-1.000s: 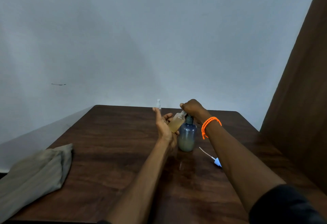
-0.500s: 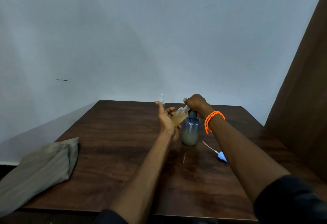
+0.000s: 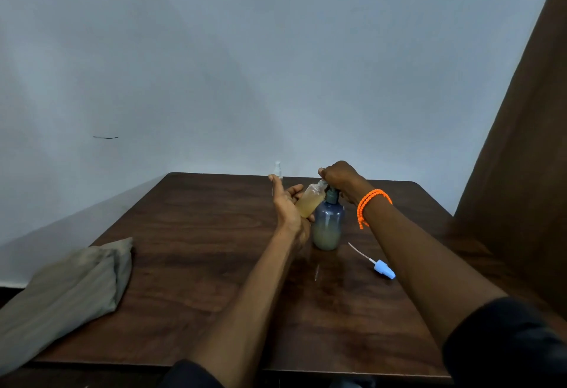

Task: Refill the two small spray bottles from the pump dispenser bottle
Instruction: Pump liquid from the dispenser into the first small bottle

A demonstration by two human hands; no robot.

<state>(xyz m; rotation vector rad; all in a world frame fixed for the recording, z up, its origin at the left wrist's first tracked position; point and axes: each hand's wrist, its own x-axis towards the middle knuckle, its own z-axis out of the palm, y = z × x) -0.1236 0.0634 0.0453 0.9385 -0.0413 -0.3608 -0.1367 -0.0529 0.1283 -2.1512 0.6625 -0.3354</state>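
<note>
The pump dispenser bottle (image 3: 327,223) is showing blue-grey fading to pale yellow-green. The small spray bottle (image 3: 310,201) is glowing amber. An orange beaded bracelet (image 3: 369,203) is circling the right wrist. The spray cap (image 3: 383,268) is looking light blue, the table (image 3: 190,249) dark wood-grained brown, the near-left cloth (image 3: 64,292) olive-grey.

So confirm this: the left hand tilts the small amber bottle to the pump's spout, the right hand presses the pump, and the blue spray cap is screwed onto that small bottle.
The cap is wrong. The head view shows the blue spray cap lying loose on the table, near the right forearm. The left hand tilts the small amber bottle to the spout; the right hand presses the pump bottle.
</note>
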